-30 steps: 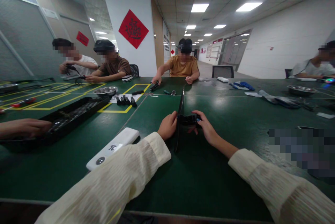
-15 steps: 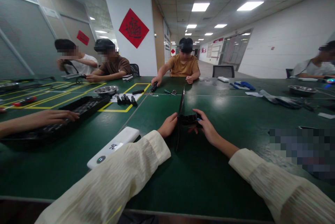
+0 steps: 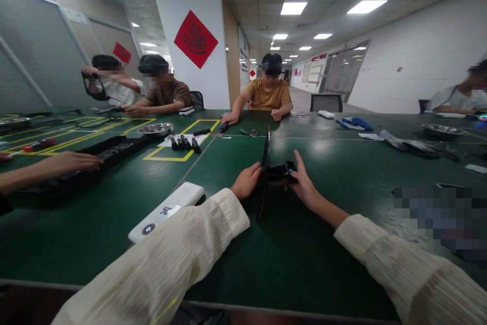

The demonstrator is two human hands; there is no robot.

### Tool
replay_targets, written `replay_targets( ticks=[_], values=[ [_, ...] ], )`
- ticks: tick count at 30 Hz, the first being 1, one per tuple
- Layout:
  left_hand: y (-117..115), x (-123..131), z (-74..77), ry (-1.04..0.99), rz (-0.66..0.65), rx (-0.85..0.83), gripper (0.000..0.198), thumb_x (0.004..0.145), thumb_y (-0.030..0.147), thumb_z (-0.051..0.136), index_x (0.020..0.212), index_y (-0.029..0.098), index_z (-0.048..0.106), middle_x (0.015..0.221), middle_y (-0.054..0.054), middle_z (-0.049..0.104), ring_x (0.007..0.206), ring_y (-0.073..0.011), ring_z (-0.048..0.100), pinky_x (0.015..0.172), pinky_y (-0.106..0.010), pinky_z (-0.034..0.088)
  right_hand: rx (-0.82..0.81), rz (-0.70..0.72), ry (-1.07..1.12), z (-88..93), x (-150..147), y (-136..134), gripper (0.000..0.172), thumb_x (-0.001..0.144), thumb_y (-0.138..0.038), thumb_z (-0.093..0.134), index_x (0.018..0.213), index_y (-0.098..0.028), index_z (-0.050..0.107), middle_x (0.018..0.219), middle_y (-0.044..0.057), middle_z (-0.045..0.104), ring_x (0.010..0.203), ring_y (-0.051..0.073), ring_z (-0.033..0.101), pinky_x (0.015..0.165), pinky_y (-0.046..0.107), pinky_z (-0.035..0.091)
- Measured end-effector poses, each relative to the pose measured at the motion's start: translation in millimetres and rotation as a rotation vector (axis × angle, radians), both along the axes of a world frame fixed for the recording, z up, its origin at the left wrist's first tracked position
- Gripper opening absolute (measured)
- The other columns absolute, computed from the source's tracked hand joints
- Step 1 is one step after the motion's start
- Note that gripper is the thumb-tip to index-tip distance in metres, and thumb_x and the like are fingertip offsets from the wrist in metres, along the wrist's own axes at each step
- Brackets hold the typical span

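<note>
Fingers of the left hand are closed around the left side of a thin black panel, their tips hidden from the camera. The panel stands upright above the green counter, straight ahead of the wearer and seen almost edge-on, so its exact kind is hard to judge. A black bracket juts from its right face. The right hand grips the outer end of that bracket, thumb against it and index finger pointing up.

Near the left sleeve lies a white power bank. Farther left, a co-worker's hand reaches over a long black tray. Beyond it are a steel bowl and a group of short black cylinders on white paper, within yellow tape. A person in an ochre T-shirt sits across the counter, one hand on a dark object; small scissors lie nearby.
</note>
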State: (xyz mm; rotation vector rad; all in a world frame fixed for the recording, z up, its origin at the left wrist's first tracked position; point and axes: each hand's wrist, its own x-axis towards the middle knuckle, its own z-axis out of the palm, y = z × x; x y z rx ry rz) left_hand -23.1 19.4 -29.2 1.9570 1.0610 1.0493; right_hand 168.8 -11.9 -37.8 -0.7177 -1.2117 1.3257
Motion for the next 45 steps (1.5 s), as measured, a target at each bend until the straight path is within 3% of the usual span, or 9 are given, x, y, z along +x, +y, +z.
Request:
replay_targets(
  ticks=[6,12,19,23,26,30,36,42,45],
  values=[
    [1,2,0.1,0.05,-0.012,0.006,0.04,0.086,0.043,0.035,0.08,0.013,0.06,0.076,-0.004,0.061,0.077,-0.0192,0.054,0.073,-0.029,0.044,-0.195,0.013,0.189,5.7,-4,-2,0.071,0.08,-0.043,0.048,0.143,-0.032,0.016,0.084,0.0,0.057,0.063,0.015,0.056,0.051,0.027,0.043],
    [-1,4,-0.1,0.115,0.046,0.023,0.049,0.085,0.049,0.029,0.069,0.012,0.057,0.064,-0.002,0.054,0.065,-0.0165,0.05,0.062,-0.026,0.041,-0.112,0.034,0.133,3.8,-4,-3,0.075,0.083,-0.044,0.048,0.142,-0.045,0.002,0.086,-0.002,0.056,0.061,0.013,0.054,0.052,0.026,0.043],
    [-4,2,3.4,0.14,0.044,0.044,0.04,0.084,0.039,0.03,0.072,0.014,0.059,0.073,-0.005,0.06,0.074,-0.0188,0.054,0.067,-0.027,0.043,-0.072,0.034,0.097,4.3,-4,-5,0.072,0.083,-0.041,0.048,0.143,-0.043,0.007,0.083,-0.002,0.053,0.061,0.013,0.054,0.051,0.024,0.042],
    [-3,2,4.0,0.147,0.069,-0.002,0.038,0.082,0.036,0.032,0.067,0.013,0.059,0.065,-0.003,0.057,0.068,-0.0176,0.053,0.062,-0.026,0.043,-0.076,0.038,0.061,6.5,-4,-7,0.074,0.083,-0.042,0.048,0.143,-0.042,0.004,0.083,-0.002,0.053,0.061,0.013,0.054,0.049,0.024,0.041],
    [-4,2,5.7,0.201,0.115,-0.026,0.043,0.083,0.039,0.031,0.063,0.013,0.059,0.061,-0.003,0.056,0.064,-0.0175,0.052,0.059,-0.026,0.041,-0.072,0.042,0.066,6.8,-4,-8,0.076,0.082,-0.042,0.049,0.143,-0.042,0.005,0.083,-0.002,0.053,0.062,0.013,0.055,0.049,0.024,0.041],
    [-6,2,8.1,0.295,0.192,0.005,0.047,0.084,0.044,0.031,0.068,0.014,0.063,0.071,-0.007,0.062,0.072,-0.0213,0.056,0.063,-0.029,0.042,-0.102,0.044,0.088,5.3,-3,-7,0.08,0.08,-0.042,0.052,0.144,-0.039,0.004,0.082,-0.002,0.054,0.063,0.014,0.055,0.05,0.025,0.041],
    [-6,2,7.6,0.194,0.111,0.041,0.048,0.085,0.046,0.03,0.079,0.013,0.066,0.075,-0.007,0.064,0.076,-0.0214,0.056,0.067,-0.029,0.044,-0.148,0.014,0.091,6.4,-5,-6,0.08,0.081,-0.046,0.049,0.145,-0.035,0.002,0.077,-0.002,0.055,0.058,0.013,0.055,0.045,0.022,0.038],
    [-8,4,8.2,0.172,0.098,0.022,0.053,0.085,0.05,0.028,0.062,0.013,0.058,0.058,-0.002,0.054,0.06,-0.0165,0.05,0.058,-0.026,0.04,-0.177,0.014,0.029,11.0,-4,-8,0.073,0.084,-0.053,0.04,0.145,-0.033,0.006,0.063,-0.003,0.052,0.042,0.01,0.045,0.035,0.017,0.025],
    [-6,3,6.0,0.216,0.112,0.029,0.051,0.085,0.049,0.027,0.06,0.015,0.055,0.058,-0.002,0.053,0.059,-0.0164,0.05,0.058,-0.026,0.039,-0.218,0.019,0.042,10.7,-2,-7,0.066,0.084,-0.054,0.04,0.143,-0.037,0.014,0.067,-0.003,0.051,0.044,0.009,0.044,0.034,0.016,0.024]
  ],
)
